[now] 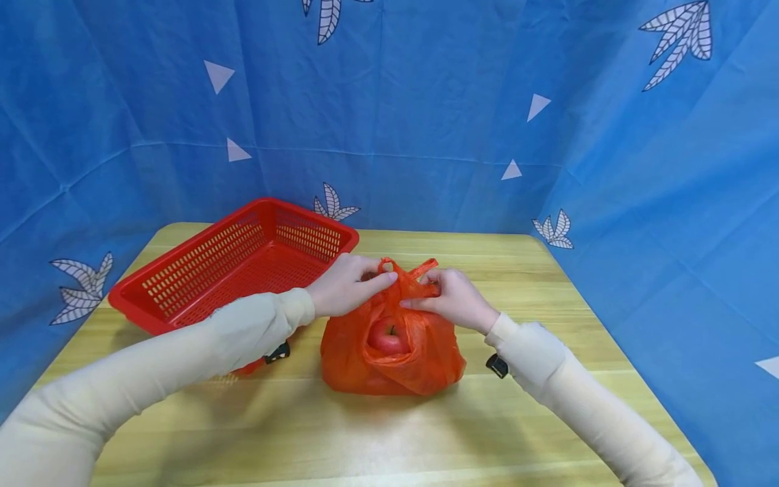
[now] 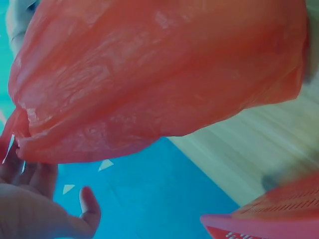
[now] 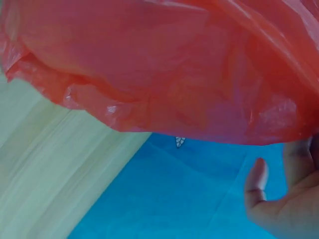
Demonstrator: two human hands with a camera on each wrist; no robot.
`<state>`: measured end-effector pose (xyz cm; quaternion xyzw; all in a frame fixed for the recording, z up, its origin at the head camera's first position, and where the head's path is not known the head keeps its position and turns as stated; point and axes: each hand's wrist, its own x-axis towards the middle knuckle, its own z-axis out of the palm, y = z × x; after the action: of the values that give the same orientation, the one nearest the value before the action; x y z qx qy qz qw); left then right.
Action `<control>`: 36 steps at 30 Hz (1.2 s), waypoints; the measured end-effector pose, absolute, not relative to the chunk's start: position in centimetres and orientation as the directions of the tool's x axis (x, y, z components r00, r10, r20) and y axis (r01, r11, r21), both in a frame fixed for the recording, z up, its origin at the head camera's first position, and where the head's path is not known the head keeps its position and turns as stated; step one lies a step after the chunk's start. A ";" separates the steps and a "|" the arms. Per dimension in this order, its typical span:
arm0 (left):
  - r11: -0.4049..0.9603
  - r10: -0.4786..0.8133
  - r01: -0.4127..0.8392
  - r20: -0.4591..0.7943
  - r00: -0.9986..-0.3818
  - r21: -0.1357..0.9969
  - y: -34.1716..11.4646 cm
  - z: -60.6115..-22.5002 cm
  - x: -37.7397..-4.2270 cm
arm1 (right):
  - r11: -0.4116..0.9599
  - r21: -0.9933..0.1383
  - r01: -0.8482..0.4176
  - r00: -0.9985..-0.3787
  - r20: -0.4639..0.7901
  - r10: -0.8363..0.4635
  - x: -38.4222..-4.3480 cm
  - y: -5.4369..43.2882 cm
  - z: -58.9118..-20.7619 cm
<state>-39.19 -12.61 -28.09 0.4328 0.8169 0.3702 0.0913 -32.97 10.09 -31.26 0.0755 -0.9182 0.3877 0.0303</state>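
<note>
An orange-red plastic bag sits full and bulging on the table, its top drawn together into handle loops. Through a gap in its front shows a red apple with a short stem. My left hand grips the bag's gathered top from the left, near one loop. From the right, my right hand holds the other handle part, thumb toward the middle. Bulging sides of the bag fill much of both wrist views, covering part of the fingers. The bag's other contents are hidden.
A red slotted plastic basket stands tilted at the left, close to my left forearm. The light wooden table ends at a blue patterned curtain behind and at the sides. Black straps hang at both wrists.
</note>
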 end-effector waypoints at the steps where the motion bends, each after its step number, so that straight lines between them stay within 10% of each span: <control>1: 0.343 0.772 0.625 0.169 -0.613 0.701 -12.7 -28.0 -39.3 | 0.683 -0.708 -0.182 -0.983 0.154 -0.102 -32.8 10.0 -31.4; 5: 0.339 0.762 0.582 0.147 -0.630 0.739 -13.0 -27.8 -39.6 | 0.702 -0.577 -0.417 -0.879 0.453 -0.150 -32.2 10.0 -32.5; 9: 0.369 0.764 0.558 0.100 -0.637 0.743 -12.9 -27.7 -39.8 | 0.725 -0.194 -0.660 -0.609 0.704 -0.366 -32.4 10.4 -32.9; 23: 0.268 0.758 0.154 -0.110 -0.643 0.951 -12.7 -28.1 -40.7 | 0.569 0.363 -0.737 -0.165 0.721 -0.673 -32.9 10.9 -32.6; 30: 0.222 0.741 0.028 -0.150 -0.654 0.975 -13.4 -27.8 -40.6 | 0.607 0.352 -0.712 -0.257 0.674 -0.693 -32.7 11.4 -32.1; 36: 0.173 0.866 0.430 0.071 -0.496 0.886 -14.2 -27.7 -39.7 | 0.607 -0.220 -0.764 -0.617 0.527 -0.585 -32.1 11.7 -30.8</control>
<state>-39.67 -14.21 -27.74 0.4441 0.7292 0.4649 0.2343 -32.13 11.69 -30.77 0.3863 -0.8725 0.2173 0.2057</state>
